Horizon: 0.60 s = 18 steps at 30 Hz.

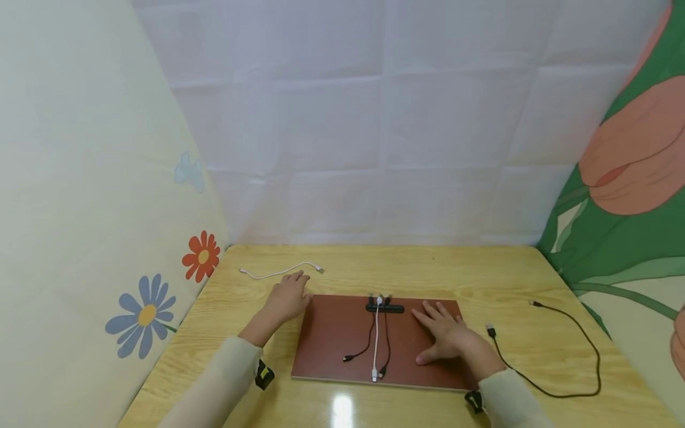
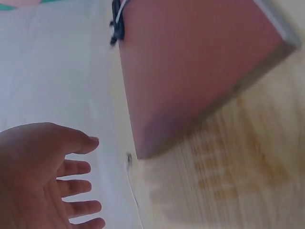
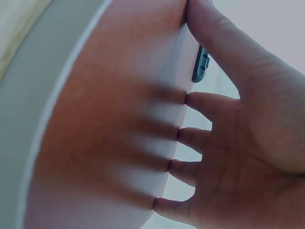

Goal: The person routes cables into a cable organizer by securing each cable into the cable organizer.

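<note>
A reddish-brown board [image 1: 332, 333] lies on the wooden table, with a black cable holder [image 1: 397, 308] near its far edge. One white cable [image 1: 377, 339] and two black cables hang from the holder across the board towards the near edge. My right hand [image 1: 446, 333] is spread over the board's right part; in the right wrist view its fingertips [image 3: 183, 170] touch the surface. My left hand [image 1: 289, 297], fingers extended and holding nothing, is by the board's far left corner. Whether it touches the board is unclear; the left wrist view shows a gap.
Behind the left hand, a loose white cable [image 1: 278, 273] lies along the table's far left. A longer black USB cable [image 1: 580, 330] curves over the table to the right of the board. White cloth [image 1: 374, 148] hangs behind the table, with patterned cloth on both sides.
</note>
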### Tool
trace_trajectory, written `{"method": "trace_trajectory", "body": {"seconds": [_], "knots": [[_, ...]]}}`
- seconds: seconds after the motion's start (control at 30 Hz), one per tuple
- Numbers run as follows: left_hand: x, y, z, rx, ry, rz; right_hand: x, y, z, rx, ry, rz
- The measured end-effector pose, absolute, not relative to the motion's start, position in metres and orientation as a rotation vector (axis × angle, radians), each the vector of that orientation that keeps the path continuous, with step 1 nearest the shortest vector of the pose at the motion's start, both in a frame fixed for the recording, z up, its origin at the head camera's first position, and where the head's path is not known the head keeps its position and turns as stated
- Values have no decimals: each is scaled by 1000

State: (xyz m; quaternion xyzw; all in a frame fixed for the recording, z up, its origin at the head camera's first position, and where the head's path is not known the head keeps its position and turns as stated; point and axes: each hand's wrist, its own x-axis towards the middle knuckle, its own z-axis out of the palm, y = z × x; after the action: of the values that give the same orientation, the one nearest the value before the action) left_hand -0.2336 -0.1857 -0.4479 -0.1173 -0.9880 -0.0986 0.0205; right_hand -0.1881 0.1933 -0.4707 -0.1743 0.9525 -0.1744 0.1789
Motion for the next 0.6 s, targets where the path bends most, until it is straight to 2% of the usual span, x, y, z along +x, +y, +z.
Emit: {"method": "trace_trajectory", "body": {"seconds": [0.27,0.6], "knots": [[-265,-209,-454,-264,-3068,-388,-188,193,-472,-469,2687,-492],[-285,-224,-454,-163,-3084,-352,-189,193,-472,-455,2681,-491]]}}
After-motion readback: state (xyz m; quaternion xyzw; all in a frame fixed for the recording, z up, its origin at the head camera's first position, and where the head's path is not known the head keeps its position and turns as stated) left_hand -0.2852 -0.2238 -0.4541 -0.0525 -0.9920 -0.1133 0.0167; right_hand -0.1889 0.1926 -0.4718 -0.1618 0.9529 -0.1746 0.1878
